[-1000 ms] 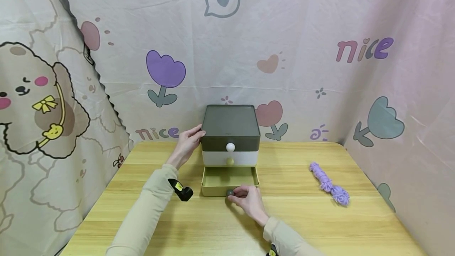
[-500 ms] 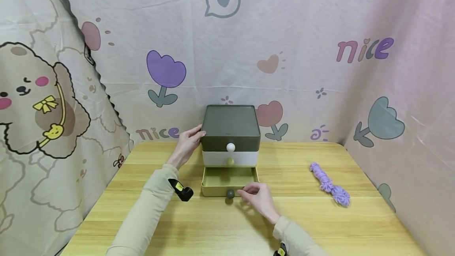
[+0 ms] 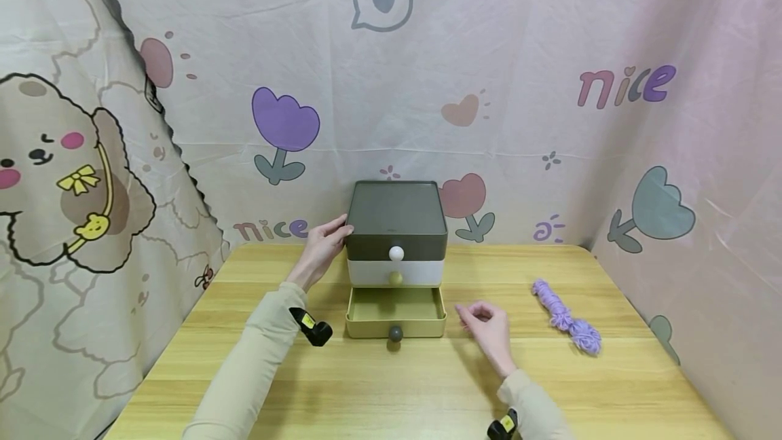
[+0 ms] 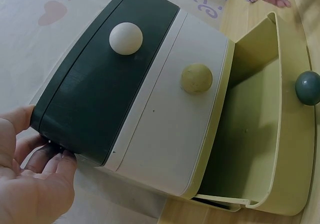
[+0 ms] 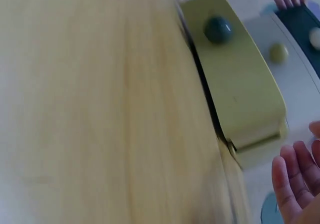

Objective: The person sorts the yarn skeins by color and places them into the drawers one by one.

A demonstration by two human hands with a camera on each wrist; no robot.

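Observation:
A small desktop drawer unit (image 3: 397, 209) stands at the middle back, with a dark green top tier, a white middle tier and an olive bottom tier. Its bottom drawer (image 3: 366, 328) is pulled out, showing the inside floor, with a dark green round knob (image 3: 396, 334) on its front. My left hand (image 3: 320, 250) grips the unit's upper left corner, thumb at the top edge and fingertips against the side in the left wrist view. Just right of the pulled-out drawer, my right hand (image 3: 489, 331) is raised with loosely bent fingers and holds nothing.
A twisted hank of lilac yarn (image 3: 565, 318) lies at the right on the wooden table (image 3: 366, 392). Printed curtains (image 3: 519, 53) hang behind and on both sides. The white knob (image 3: 396, 254) and olive knob (image 3: 396, 278) mark the tiers above.
My right hand has let go of the bottom drawer's knob and moved right, past the drawer's corner. The drawer stays pulled out. My left hand has kept its place.

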